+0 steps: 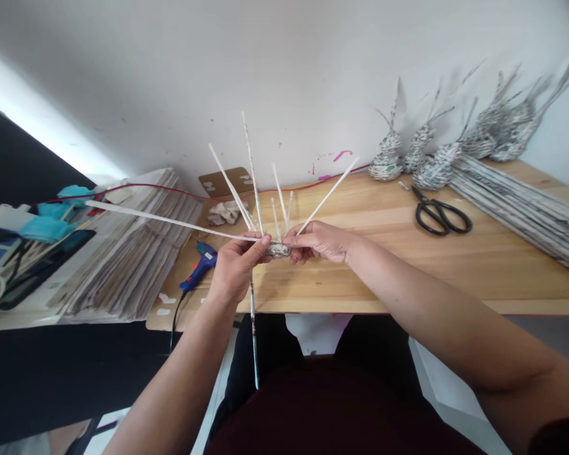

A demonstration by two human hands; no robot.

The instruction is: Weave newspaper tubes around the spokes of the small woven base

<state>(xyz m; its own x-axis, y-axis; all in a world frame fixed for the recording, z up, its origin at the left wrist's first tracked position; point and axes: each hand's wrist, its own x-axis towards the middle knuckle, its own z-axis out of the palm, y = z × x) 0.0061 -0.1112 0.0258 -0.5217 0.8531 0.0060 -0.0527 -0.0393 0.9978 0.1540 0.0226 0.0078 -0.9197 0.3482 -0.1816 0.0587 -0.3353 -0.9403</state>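
Between my hands, just above the front of the table, is a small woven paper base (278, 250) made of rolled newspaper. Several pale paper sticks (231, 185) rise from it and spread like a fan. One long paper stick (171, 220) runs out to the left past my left hand, and a printed one (254, 341) hangs down toward my lap. My left hand (239, 259) pinches the base's left side, thumb on top. On its right edge, my right hand (317, 243) grips with thumb and fingers closed. The fingers hide part of the weave.
A blue glue gun (199, 266) lies to the left, beside a stack of newspaper (123, 253). Black scissors (440, 213) are at the right, near a bundle of paper rolls (521, 208). Several woven gourd shapes (387, 158) stand against the wall. A red cord (171, 188) runs along the back.
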